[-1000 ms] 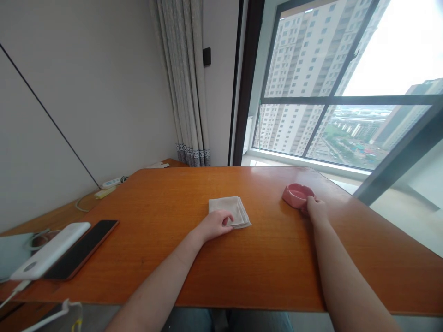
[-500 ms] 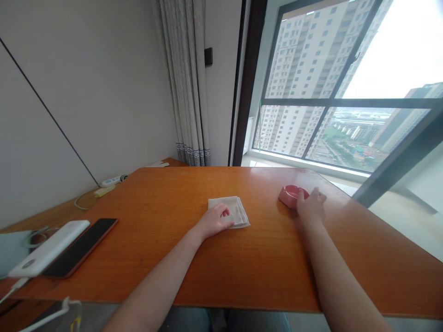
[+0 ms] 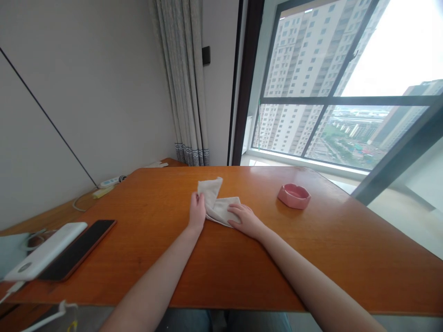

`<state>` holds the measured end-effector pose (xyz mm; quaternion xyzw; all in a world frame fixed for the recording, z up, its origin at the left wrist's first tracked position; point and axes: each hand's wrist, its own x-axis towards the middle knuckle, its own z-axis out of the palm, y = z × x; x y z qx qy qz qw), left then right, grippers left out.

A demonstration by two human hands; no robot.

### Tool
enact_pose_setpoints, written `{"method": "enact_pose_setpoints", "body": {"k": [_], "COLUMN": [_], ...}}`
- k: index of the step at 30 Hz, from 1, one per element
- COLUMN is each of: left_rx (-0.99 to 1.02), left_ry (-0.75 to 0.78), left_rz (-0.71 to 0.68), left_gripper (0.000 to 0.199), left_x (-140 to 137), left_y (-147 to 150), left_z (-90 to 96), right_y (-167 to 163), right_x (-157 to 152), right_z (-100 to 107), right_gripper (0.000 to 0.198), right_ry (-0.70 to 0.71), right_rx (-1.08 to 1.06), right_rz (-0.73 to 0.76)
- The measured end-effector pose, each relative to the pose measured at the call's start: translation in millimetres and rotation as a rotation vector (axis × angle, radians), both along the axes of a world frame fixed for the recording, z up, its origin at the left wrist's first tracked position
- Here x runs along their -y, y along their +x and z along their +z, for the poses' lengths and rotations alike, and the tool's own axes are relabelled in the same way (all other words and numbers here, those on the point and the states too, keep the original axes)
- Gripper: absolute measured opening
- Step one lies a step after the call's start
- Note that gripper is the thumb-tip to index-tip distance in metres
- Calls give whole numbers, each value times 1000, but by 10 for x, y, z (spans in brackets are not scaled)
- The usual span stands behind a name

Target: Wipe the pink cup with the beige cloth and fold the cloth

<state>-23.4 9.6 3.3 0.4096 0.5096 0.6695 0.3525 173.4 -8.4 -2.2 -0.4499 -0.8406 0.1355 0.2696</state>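
While the left grip (image 3: 197, 212) pinches the cloth (image 3: 219, 210) by its left end, the half-open right grip (image 3: 248, 222) apparently steadies its right

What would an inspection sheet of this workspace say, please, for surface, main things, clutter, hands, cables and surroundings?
Surface: glossy, orange-brown table.
Main things: pale cloth, its left part raised; pink dish, upright on the table, touched by neither hand.
Clutter: dark phone and white power bank, side by side at the left.
Hands: left hand grips the raised part; right hand lies on the flatter part, any pinch unclear.
Cables: white cable at the power bank's near end.
Surroundings: grey curtain, and window showing tall buildings.
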Motion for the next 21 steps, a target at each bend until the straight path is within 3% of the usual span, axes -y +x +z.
{"method": "enact_pose_setpoints", "body": {"k": [3,9,14,19,21], "left_rx": [270,140,-187,-952,-1118], "left_ry": [-121,-149,-109,-224,-266], "left_rz": [185,296,62,-135,-155], "left_gripper": [7,22,5,5,10], "left_x": [-136,-240,-172,-79,-65], "left_y": [-171,-438,-395,-306,-313], "left_z": [-49,-54,-17,-45,-40], "right_y": [109,455,588,583,581], "right_x": [-75,-288,-318,-253,-239], "right_z": [-56,-125,-79,-2,21], "right_gripper": [30,30,32,30,29], "right_ry": [-60,-40,-35,-211,-240], "right_rx": [80,103,82,90,73], "right_rz": [-108,-295,-504,-592,-585]}}
